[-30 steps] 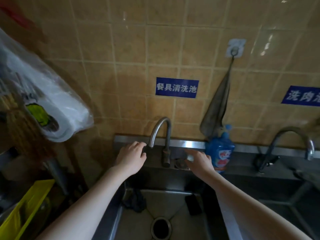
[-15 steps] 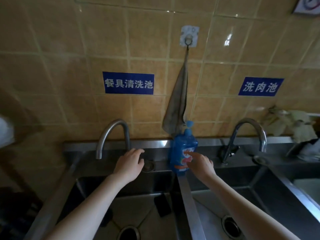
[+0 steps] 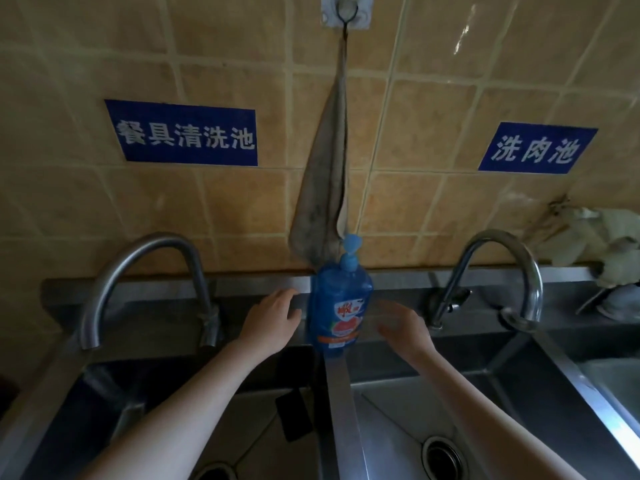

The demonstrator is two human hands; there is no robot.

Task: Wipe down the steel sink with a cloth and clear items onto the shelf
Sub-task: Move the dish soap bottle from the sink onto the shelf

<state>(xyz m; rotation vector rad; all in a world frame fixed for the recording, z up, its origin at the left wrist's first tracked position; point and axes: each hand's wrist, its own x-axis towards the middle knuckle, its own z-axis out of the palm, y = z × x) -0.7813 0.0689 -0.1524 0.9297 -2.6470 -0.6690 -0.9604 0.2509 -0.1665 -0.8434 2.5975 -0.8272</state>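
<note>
Flanking the soap bottle [image 3: 341,306] on the sink [image 3: 341,410], left hand [image 3: 268,318] & right hand [image 3: 403,327] both open, nothing gripped yet; next prob wrap & lift.

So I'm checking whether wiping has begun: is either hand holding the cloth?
No, the cloth hangs from the wall hook while the left hand and right hand sit empty either side of the blue bottle.

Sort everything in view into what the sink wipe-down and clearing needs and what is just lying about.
For the job: steel sink; cloth hanging on the hook; blue detergent bottle on the ledge; left hand and right hand, either side of it.
Just there: left sign; right sign; left faucet; right faucet; crumpled pale cloths on the right ledge.
</note>
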